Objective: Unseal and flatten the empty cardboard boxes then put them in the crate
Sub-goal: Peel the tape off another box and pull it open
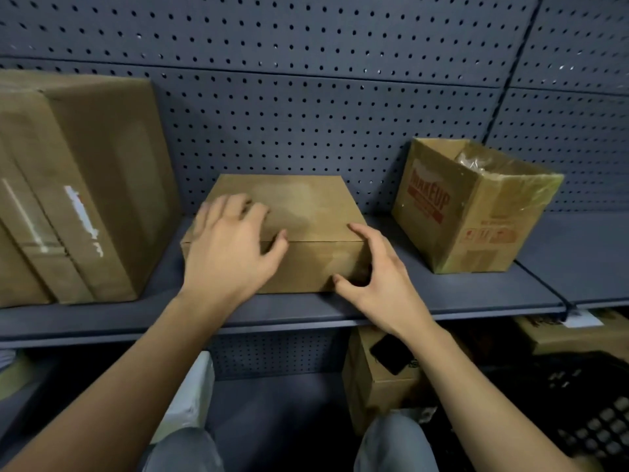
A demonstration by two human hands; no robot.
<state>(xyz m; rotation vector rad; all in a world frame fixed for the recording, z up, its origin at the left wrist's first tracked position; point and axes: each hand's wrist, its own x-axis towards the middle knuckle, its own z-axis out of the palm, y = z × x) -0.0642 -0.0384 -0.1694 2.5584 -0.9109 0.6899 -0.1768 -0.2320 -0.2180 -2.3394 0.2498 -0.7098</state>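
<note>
Cardboard big box (78,185) sits at the left on the shelf (442,298), taped, cut off by the frame edge, label blurred. Left hand (228,247) lies spread on the flat closed box (306,212) mid-shelf, fingers relaxed on the lid, fingertips blurred, thumb at the front top edge. Right hand (377,274) clasps that box's near right corner: thumb on front face, index on top edge, other fingers hidden. Open box (476,206) at right, red print hard to read, plastic liner inside. Below the shelf, dim: small box (374,379), black crate (595,403), cut off at right.
</note>
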